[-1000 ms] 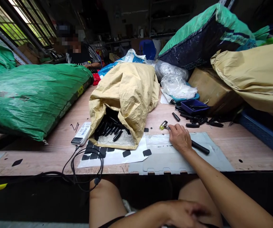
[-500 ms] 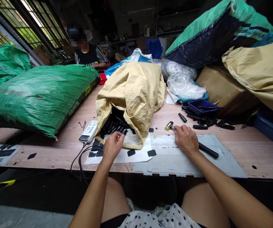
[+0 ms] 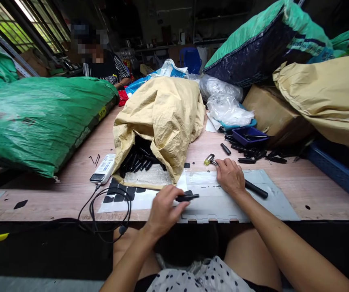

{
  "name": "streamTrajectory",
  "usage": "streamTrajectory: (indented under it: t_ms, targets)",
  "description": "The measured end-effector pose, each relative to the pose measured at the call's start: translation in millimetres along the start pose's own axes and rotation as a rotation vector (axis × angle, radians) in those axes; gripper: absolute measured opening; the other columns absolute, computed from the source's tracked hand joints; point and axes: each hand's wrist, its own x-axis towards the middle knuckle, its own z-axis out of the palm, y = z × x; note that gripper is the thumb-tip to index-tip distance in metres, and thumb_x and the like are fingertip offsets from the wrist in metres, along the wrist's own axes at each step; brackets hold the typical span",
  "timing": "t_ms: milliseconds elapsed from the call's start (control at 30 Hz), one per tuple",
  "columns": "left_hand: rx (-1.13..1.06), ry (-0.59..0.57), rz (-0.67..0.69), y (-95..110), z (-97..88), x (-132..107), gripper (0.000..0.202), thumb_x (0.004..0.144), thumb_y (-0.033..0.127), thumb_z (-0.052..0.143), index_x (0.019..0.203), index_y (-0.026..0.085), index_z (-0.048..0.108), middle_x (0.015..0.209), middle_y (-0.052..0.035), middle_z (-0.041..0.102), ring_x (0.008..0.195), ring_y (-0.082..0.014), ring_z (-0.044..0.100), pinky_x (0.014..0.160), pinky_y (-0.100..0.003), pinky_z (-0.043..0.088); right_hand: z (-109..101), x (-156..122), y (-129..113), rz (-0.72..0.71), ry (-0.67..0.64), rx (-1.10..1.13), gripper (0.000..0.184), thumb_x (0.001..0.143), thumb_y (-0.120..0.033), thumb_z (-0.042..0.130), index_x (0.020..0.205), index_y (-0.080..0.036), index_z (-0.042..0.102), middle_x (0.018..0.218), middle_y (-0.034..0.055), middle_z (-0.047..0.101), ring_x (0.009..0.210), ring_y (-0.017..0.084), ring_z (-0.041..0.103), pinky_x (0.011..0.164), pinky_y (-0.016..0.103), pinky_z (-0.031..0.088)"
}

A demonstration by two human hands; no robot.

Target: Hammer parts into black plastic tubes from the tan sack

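Between the thumb and fingers of my left hand (image 3: 165,209) is a slim black handle-like piece (image 3: 189,197), held roughly level over the left part of the grey mat (image 3: 262,198). My right hand (image 3: 230,176) is closed around a hammer (image 3: 255,189) lying across the mat. The hammer's yellowish-tipped metal head (image 3: 209,159) points away to the left, and its black grip sticks out to the right. In front of my left hand, a tan woven sack (image 3: 165,109) lies with its mouth towards me, and many similar black pieces (image 3: 138,160) show inside.
A white device (image 3: 103,169) with a coiled black cable (image 3: 93,211) lies left of the sack. Big green sacks (image 3: 40,117) fill the left side. At right are loose black pieces (image 3: 247,160), a purple tray (image 3: 250,136), a carton (image 3: 277,117) and a blue crate (image 3: 338,172). A person (image 3: 104,69) sits behind.
My left hand has moved from the sack's mouth right and towards me, bringing out a black piece. My right hand keeps hold of the hammer. The whole view has shifted slightly.
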Motion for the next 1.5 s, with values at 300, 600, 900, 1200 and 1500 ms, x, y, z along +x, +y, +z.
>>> streamTrajectory:
  t_ms: [300,600,900,1200,1500]
  targets:
    - [0.015,-0.099,-0.068,-10,67.6,47,0.022,0.082,0.032,0.084,0.097,0.023,0.071,0.098,-0.0028,0.065,0.099,-0.023,0.058,0.087,-0.035,0.044,-11,8,8,0.03,0.012,0.195,0.033,0.098,-0.024,0.049,0.125,-0.022,0.069,0.103,0.0098,0.066,0.098,0.024,0.057,0.081,0.036,0.042]
    - [-0.113,-0.07,-0.147,-14,67.5,47,0.024,0.072,0.023,0.09,0.088,0.021,0.071,0.091,-0.0006,0.063,0.094,-0.0211,0.057,0.081,-0.032,0.042,-85,-28,-22,-0.106,0.007,0.798,0.037,0.102,-0.032,0.051,0.137,-0.025,0.063,0.115,0.0065,0.072,0.104,0.02,0.069,0.091,0.033,0.055]
    - [-0.148,-0.065,-0.159,-12,65.8,48,0.021,0.072,0.02,0.088,0.084,0.02,0.071,0.089,0.0,0.062,0.095,-0.0207,0.058,0.085,-0.033,0.042,-80,-64,-46,-0.172,-0.033,0.806,0.036,0.103,-0.026,0.048,0.135,-0.027,0.065,0.106,0.0057,0.072,0.094,0.017,0.07,0.084,0.03,0.058]
    - [-0.157,-0.054,-0.149,-13,66.7,48,0.019,0.071,0.018,0.088,0.079,0.02,0.071,0.085,0.0009,0.059,0.091,-0.019,0.057,0.082,-0.032,0.041,-72,-70,-47,-0.178,-0.085,0.699,0.04,0.103,-0.021,0.046,0.138,-0.027,0.064,0.096,0.0035,0.067,0.087,0.016,0.068,0.079,0.028,0.056]
    - [-0.161,-0.022,-0.144,-16,70.6,46,0.018,0.072,0.019,0.087,0.085,0.021,0.074,0.088,-0.0002,0.063,0.091,-0.0197,0.058,0.084,-0.033,0.043,-75,-78,-35,-0.13,-0.11,0.663,0.039,0.103,-0.024,0.046,0.136,-0.032,0.065,0.098,0.0027,0.068,0.088,0.016,0.068,0.079,0.028,0.056]
